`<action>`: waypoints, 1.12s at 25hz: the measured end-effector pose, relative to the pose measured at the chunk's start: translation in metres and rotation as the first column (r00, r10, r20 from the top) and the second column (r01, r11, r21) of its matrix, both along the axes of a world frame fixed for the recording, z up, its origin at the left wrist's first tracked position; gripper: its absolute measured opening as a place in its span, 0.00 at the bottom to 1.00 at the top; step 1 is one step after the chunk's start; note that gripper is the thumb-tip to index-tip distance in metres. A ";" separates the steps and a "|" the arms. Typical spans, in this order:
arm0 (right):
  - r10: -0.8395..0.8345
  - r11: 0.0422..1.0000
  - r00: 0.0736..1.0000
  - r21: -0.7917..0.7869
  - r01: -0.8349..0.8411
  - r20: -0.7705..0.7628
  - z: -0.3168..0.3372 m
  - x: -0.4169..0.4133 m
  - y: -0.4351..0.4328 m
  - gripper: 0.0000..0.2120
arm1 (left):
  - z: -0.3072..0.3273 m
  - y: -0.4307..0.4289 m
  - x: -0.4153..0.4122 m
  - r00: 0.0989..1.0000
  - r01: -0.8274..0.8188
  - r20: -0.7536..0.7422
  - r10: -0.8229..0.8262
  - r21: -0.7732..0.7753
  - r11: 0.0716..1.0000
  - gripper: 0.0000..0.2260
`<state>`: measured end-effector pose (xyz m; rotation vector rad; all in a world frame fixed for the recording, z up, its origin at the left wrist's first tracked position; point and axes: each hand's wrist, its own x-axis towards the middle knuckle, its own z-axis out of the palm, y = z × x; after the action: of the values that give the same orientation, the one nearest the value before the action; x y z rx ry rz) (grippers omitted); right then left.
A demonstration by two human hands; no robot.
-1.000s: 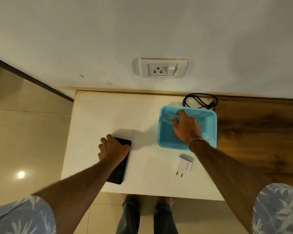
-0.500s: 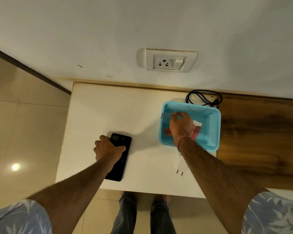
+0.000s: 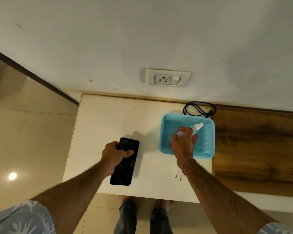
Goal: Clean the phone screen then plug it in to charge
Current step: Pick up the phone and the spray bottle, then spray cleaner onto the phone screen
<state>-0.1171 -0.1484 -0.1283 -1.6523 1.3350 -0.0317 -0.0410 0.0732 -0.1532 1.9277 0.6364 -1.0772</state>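
Left hand (image 3: 115,153) reaches forward, fingers curled around the upper part of the one black phone (image 3: 125,168), which lies flat on the white table (image 3: 108,119), its near end close to the front edge. Right hand (image 3: 182,144) grips one clear spray bottle (image 3: 195,128), tilted, above the one blue basket (image 3: 162,132) at the table's right edge. One charger adapter (image 3: 178,176) lies partly under the right wrist. One coiled black cable (image 3: 210,113) lies behind the basket. One wall socket (image 3: 167,79) is on the wall above the table. Bare tabletop lies between phone and wall.

Left hand (image 3: 113,154) grips phone (image 3: 124,171), right hand (image 3: 182,146) holds bottle (image 3: 196,128).

White wall (image 3: 142,31), beige tiled floor (image 3: 24,141)
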 end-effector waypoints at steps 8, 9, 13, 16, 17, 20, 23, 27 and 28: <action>0.203 0.978 0.951 0.006 -0.210 0.233 0.087 -0.023 -0.008 0.41 | 0.095 -0.036 0.025 0.980 -0.196 -0.123 0.158 -0.426 0.883 0.20; 0.229 0.971 0.944 0.012 -0.238 0.238 0.099 -0.026 -0.009 0.47 | 0.107 -0.039 0.026 0.975 -0.215 -0.149 0.164 -0.447 0.868 0.19; 0.322 0.940 0.922 0.044 -0.338 0.216 0.140 -0.036 -0.010 0.49 | 0.149 -0.047 0.022 0.950 -0.292 -0.267 0.164 -0.566 0.771 0.19; 0.335 0.925 0.911 0.103 -0.367 0.242 0.168 -0.042 -0.009 0.43 | 0.177 -0.054 0.014 0.940 -0.320 -0.314 0.133 -0.677 0.663 0.18; 0.327 0.919 0.904 0.130 -0.372 0.275 0.180 -0.044 -0.008 0.41 | 0.189 -0.055 0.011 0.936 -0.333 -0.329 0.125 -0.708 0.623 0.17; 0.291 0.912 0.874 0.163 -0.376 0.389 0.220 -0.047 -0.005 0.33 | 0.224 -0.059 0.006 0.929 -0.360 -0.347 0.128 -0.767 0.532 0.17; 0.273 0.922 0.859 0.138 -0.362 0.434 0.256 -0.048 -0.004 0.29 | 0.258 -0.061 0.003 0.916 -0.397 -0.380 0.131 -0.805 0.441 0.27; 0.262 0.922 0.840 0.133 -0.363 0.475 0.299 -0.053 -0.001 0.21 | 0.301 -0.062 0.002 0.887 -0.450 -0.459 0.049 -0.836 0.314 0.46; 0.220 0.928 0.849 0.164 -0.333 0.481 0.311 -0.056 0.002 0.18 | 0.311 -0.063 0.001 0.884 -0.454 -0.465 0.040 -0.837 0.306 0.47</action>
<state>-0.1729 -0.1469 0.1825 -1.4952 0.7029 -0.0762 -0.0396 0.0101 0.1575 0.5464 0.3262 -1.2015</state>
